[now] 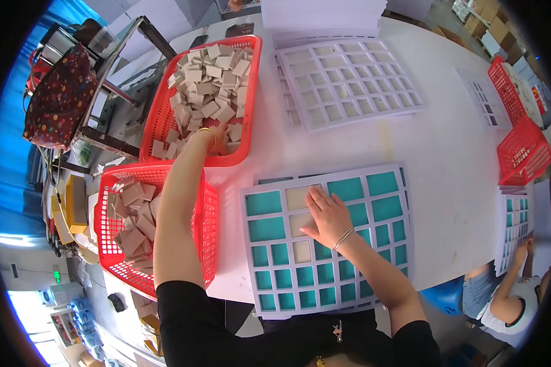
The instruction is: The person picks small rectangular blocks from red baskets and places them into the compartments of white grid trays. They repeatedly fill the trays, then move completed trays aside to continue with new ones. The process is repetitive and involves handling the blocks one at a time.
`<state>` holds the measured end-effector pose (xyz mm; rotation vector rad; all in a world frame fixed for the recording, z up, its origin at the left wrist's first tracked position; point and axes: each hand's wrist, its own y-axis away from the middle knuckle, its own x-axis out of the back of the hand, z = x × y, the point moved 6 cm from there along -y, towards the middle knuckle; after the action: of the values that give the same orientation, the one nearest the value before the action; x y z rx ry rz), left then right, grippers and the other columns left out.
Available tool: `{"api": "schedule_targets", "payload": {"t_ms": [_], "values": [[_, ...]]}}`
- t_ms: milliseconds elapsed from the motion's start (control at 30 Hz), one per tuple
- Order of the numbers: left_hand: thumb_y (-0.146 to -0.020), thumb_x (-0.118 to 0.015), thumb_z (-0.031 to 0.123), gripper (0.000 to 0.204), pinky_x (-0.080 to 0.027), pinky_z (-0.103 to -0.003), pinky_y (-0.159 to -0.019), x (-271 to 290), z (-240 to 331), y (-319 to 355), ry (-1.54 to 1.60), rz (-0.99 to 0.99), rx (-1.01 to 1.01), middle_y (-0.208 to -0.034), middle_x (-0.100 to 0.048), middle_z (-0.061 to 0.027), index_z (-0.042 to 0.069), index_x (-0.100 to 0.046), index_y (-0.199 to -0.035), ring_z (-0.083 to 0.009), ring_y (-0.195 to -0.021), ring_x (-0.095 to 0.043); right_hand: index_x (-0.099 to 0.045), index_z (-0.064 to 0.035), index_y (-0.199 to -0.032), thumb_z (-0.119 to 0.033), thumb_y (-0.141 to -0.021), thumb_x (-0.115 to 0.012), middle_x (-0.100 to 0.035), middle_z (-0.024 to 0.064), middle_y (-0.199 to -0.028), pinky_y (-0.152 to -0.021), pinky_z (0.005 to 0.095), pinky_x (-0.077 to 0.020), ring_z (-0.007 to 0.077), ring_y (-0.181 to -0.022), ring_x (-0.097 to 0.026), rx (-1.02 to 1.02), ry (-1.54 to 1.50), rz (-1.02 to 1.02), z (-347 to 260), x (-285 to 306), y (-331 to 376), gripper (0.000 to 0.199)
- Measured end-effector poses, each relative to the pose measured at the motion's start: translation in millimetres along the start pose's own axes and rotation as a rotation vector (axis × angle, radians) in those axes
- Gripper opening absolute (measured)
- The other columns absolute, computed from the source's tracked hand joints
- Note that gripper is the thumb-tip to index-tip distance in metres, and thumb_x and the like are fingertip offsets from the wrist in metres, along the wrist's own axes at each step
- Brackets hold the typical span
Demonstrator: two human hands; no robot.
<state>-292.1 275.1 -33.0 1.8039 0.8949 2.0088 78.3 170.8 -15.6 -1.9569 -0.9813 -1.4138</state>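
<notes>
My left hand (225, 138) reaches into the far red basket (255, 73), among beige rectangular tiles (205, 92). Its fingers are partly hidden there, so I cannot make out whether a tile is between them. Flat on a white grid frame (247, 244) rests my right hand (330, 220), thumb spread and fingers stretched out. Most of the frame's openings show teal. Three in one column hold beige pieces, the upper one (298, 197) partly under my right fingertips. At least one more frame lies beneath this one.
A nearer red basket (209, 208) with larger-looking tiles stands left, touching the table. Stacked white grid frames (367, 117) lie at the back. Red baskets (523, 150) stand at the far right. Another person (511, 303) handles a similar frame at lower right. A patterned bag (61, 98) sits upper left.
</notes>
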Motion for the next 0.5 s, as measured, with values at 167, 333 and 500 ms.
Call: {"api": "schedule_targets", "payload": {"t_ms": [167,333,500], "values": [[-0.058,-0.081,0.020,0.093,-0.049,-0.035,-0.086,9.5,-20.4,9.3,0.296,0.131,-0.015,-0.114,-0.060,-0.0187,0.005,-0.036,-0.138,-0.0292,-0.103,-0.060,-0.040,-0.0023,-0.134,-0.045,-0.078,-0.068,-0.036,0.0145,-0.145,-0.105,0.0456,-0.0339,0.0258,-0.135,-0.035,0.010,-0.008,0.006,-0.3,0.9,1.4,0.076],[-0.069,-0.075,0.013,0.069,-0.053,-0.031,-0.072,42.4,-34.2,40.9,1.004,0.736,-0.003,-0.106,-0.062,-0.0108,0.006,-0.043,-0.129,-0.0216,-0.093,-0.062,-0.041,-0.0024,-0.133,-0.044,-0.080,-0.066,-0.036,0.0135,-0.145,-0.106,0.0445,-0.0343,0.0246,-0.136,-0.033,0.013,0.010,-0.017,-2.4,1.7,-2.5,0.072],[-0.076,-0.070,0.005,0.048,-0.055,-0.035,-0.066,62.2,7.5,84.5,1.868,0.819,-0.253,-0.098,-0.061,-0.0104,0.007,-0.047,-0.118,-0.0214,-0.082,-0.062,-0.048,-0.0068,-0.128,-0.038,-0.082,-0.066,-0.045,0.0126,-0.137,-0.098,0.0439,-0.0399,0.0269,-0.123,-0.048,-0.032,-0.112,-0.094,7.0,11.2,-8.7,0.058]]}}
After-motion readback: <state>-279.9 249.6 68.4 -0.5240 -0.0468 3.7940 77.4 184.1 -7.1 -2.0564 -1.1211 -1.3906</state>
